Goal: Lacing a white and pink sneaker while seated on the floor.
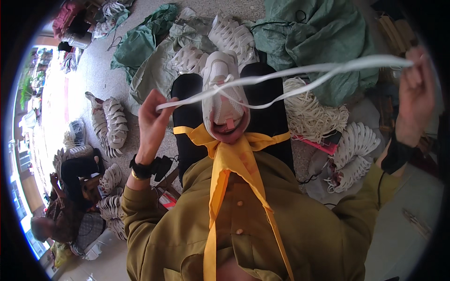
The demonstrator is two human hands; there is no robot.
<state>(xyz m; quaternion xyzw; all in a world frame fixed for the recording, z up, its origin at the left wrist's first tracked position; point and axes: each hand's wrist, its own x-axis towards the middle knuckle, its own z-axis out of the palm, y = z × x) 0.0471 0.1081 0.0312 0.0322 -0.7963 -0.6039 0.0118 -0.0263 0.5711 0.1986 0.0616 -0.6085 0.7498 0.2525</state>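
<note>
Gripping flat white fabric lace (375,61) in fingers of left hand (152,114) and right hand (415,100) — strung across long axis of toe-away white-and-pink sneaker (236,110), nearer left hand.

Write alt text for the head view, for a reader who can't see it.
A left hand and right hand hold a white shoelace stretched above a white shoe between black-clad knees. A yellow apron hangs over an olive shirt; white laces lie heaped at right.

Crumpled green sheeting (318,33) on the speckled floor (96,58)
</note>
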